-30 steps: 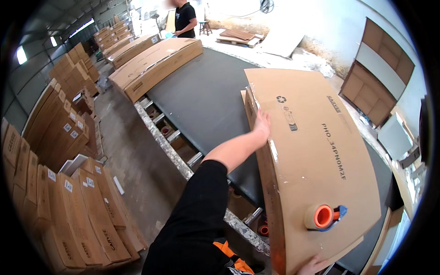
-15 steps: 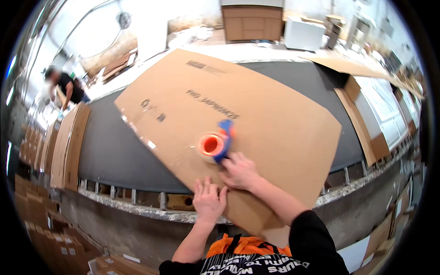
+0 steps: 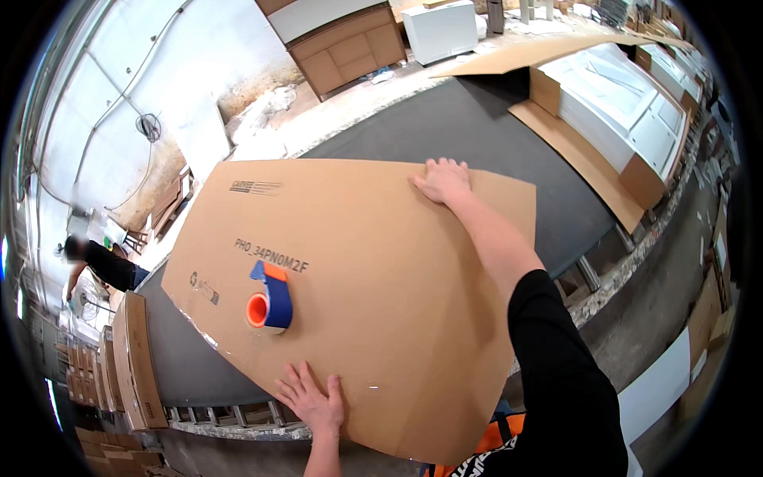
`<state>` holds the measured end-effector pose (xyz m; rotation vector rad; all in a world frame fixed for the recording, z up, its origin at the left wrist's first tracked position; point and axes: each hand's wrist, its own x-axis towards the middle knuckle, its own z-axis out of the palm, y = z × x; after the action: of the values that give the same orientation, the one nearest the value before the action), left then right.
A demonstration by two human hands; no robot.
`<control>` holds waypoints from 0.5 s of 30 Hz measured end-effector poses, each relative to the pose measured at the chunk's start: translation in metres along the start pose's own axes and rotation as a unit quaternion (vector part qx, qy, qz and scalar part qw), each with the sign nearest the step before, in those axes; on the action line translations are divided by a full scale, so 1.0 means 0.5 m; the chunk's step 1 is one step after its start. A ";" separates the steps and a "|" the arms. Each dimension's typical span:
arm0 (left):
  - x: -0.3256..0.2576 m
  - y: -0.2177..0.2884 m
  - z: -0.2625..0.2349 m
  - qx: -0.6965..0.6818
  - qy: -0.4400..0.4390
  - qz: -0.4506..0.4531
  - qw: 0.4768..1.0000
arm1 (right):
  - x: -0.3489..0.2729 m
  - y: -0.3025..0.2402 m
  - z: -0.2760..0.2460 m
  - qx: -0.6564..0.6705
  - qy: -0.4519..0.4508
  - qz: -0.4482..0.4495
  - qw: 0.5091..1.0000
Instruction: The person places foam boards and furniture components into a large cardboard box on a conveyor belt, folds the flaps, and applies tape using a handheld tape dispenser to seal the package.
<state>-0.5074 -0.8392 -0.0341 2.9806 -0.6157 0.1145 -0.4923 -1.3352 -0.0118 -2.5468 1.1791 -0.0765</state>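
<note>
Head view: I look down on a broad brown carton (image 3: pixel 366 238) lying flat and aslant on the dark conveyor belt (image 3: pixel 199 350); it hides part of both the belt's near edge and its far edge.
Left fingers: my left fingers (image 3: pixel 309 380) are spread wide, thumb apart, resting on the carton's top toward the conveyor's near edge; they have hold of nothing.
Right fingers: my right fingers (image 3: pixel 443 168) lie close together at the carton's far edge, thumb out to the side; I cannot tell whether they hook over it or only press.
Tape dispenser: the blue-and-orange tape dispenser (image 3: pixel 278 306) sits on the left part of the carton, beyond my left fingers and apart from them, its roll showing an orange core.
Belt's right end: an opened carton (image 3: pixel 556 151) with a white cabinet (image 3: pixel 612 91) in it, well apart from mine.
Belt's left end: a closed carton (image 3: pixel 135 362) lies across it.
Past the far edge: a brown-and-white cabinet (image 3: pixel 350 52) and a white box-shaped unit (image 3: pixel 441 32).
Far left: a person in black (image 3: pixel 111 265) leans with an arm lowered.
</note>
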 end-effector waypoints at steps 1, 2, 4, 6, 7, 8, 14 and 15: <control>0.003 0.000 -0.001 -0.005 0.002 0.005 1.000 | 0.001 0.010 0.012 0.000 0.012 0.004 1.000; 0.011 0.003 -0.002 -0.011 0.004 0.011 1.000 | -0.003 0.019 0.024 0.001 0.025 0.009 1.000; 0.017 0.004 -0.005 -0.023 0.018 0.017 0.999 | -0.003 0.028 0.043 -0.004 0.042 0.004 0.999; 0.015 -0.042 -0.010 -0.015 0.014 0.009 1.000 | -0.035 0.025 0.047 -0.001 0.057 0.008 0.998; 0.012 -0.073 -0.015 -0.014 0.006 0.004 1.000 | -0.079 0.020 0.049 -0.001 0.054 0.018 0.998; 0.008 -0.100 -0.014 -0.008 -0.002 -0.013 1.000 | -0.131 0.031 0.051 -0.012 0.051 0.035 0.998; -0.018 -0.388 0.067 -0.195 0.032 -0.005 0.980 | -0.468 0.041 0.107 -0.020 0.070 0.045 0.996; -0.018 -0.417 0.070 -0.204 0.046 0.001 0.978 | -0.526 0.040 0.112 -0.008 0.068 0.058 0.996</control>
<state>-0.4305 -0.6490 -0.0861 2.5639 -0.5533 0.1105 -0.6691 -1.1346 -0.0476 -2.5138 1.3807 -0.2160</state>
